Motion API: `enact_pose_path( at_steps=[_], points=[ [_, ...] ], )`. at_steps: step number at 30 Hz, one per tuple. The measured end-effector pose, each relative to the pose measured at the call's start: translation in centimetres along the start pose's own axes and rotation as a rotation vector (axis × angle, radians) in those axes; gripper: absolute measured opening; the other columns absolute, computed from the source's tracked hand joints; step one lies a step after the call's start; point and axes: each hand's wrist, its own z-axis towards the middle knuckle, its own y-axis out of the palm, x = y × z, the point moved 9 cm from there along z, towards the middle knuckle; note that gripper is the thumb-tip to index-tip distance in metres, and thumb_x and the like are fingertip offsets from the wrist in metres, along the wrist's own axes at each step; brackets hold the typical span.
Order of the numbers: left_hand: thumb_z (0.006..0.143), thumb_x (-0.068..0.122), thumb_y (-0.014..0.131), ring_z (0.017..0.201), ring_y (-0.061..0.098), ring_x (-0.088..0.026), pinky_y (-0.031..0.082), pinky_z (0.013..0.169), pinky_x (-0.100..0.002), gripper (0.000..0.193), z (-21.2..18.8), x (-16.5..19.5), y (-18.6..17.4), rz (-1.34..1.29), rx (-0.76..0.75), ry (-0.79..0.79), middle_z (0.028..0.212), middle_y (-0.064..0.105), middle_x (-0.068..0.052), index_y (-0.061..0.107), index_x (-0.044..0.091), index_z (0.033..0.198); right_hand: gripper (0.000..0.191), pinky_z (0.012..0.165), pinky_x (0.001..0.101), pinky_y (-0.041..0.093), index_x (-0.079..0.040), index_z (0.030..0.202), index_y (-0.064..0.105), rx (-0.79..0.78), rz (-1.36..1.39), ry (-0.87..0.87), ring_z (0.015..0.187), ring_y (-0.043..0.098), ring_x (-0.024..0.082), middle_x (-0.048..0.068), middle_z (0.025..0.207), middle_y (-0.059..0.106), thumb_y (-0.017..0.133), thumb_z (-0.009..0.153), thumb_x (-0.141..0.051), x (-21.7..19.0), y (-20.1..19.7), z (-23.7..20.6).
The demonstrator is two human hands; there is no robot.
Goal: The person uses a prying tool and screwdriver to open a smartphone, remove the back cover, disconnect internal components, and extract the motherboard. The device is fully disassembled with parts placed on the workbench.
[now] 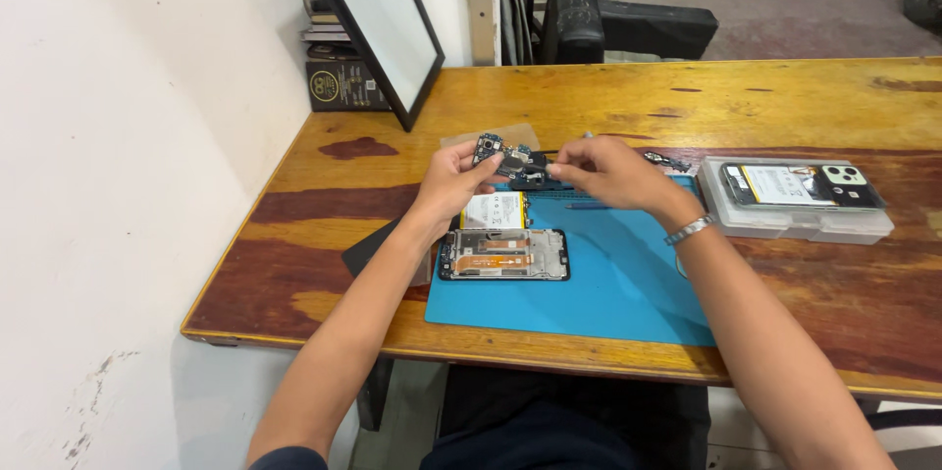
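Blue silicone work mat point(608, 284) lies at the near edge of the wooden bench point(785, 97), and both hands work above its far edge. In the head view, the left hand point(453, 179) pinches the left end of a small phone circuit board point(505, 158) between thumb and fingertips, holding it up off the mat. The right hand point(608, 172) meets the board's right end with fingers drawn together around a thin tool whose tip sits at the board; whether the fingers also touch the board itself I cannot tell. A metal bracelet point(688, 230) circles the right wrist.

Just below the board, on the mat's left part, an opened phone frame point(503, 254) lies flat with its inside showing, and a battery point(494, 209) rests just beyond it. Toward the bench's right edge, a clear plastic box point(797, 220) carries a second opened phone point(800, 184). At the far left corner, a black-framed panel point(378, 24) leans against the wall beside a dark box point(339, 85).
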Motion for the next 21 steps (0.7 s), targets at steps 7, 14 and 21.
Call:
enact_pose_path(
  at_steps=[7, 14, 21],
  points=[
    [0.096, 0.016, 0.067, 0.086, 0.074, -0.013, 0.056, 0.071, -0.025, 0.027, 0.4, -0.1, -0.3, -0.024, 0.009, 0.018, 0.099, 0.078, -0.007, 0.07, 0.003, 0.119, 0.031, 0.052, 0.0323, 0.041, -0.003, 0.082, 0.071, 0.01, -0.044, 0.019, 0.056, 0.048, 0.011, 0.001, 0.059, 0.058, 0.071, 0.095, -0.031, 0.9, -0.3, 0.2],
    [0.097, 0.016, 0.066, 0.083, 0.072, -0.012, 0.055, 0.072, -0.025, 0.029, 0.1, -0.5, 0.2, 0.028, -0.027, -0.016, 0.098, 0.078, -0.007, 0.071, 0.001, 0.122, 0.029, 0.051, 0.0318, 0.04, -0.004, 0.082, 0.073, -0.011, -0.059, -0.019, 0.056, 0.048, 0.011, 0.001, 0.06, 0.058, 0.073, 0.093, -0.031, 1.1, -0.3, 0.1],
    [0.098, 0.015, 0.065, 0.081, 0.07, -0.011, 0.055, 0.071, -0.025, 0.028, 0.3, -0.3, 0.4, 0.017, -0.022, 0.012, 0.097, 0.077, -0.007, 0.07, 0.001, 0.121, 0.028, 0.054, 0.0283, 0.043, -0.006, 0.082, 0.075, -0.062, 0.06, -0.063, 0.059, 0.049, 0.006, -0.004, 0.061, 0.059, 0.071, 0.094, -0.031, 1.6, 0.1, 0.3]
  ],
)
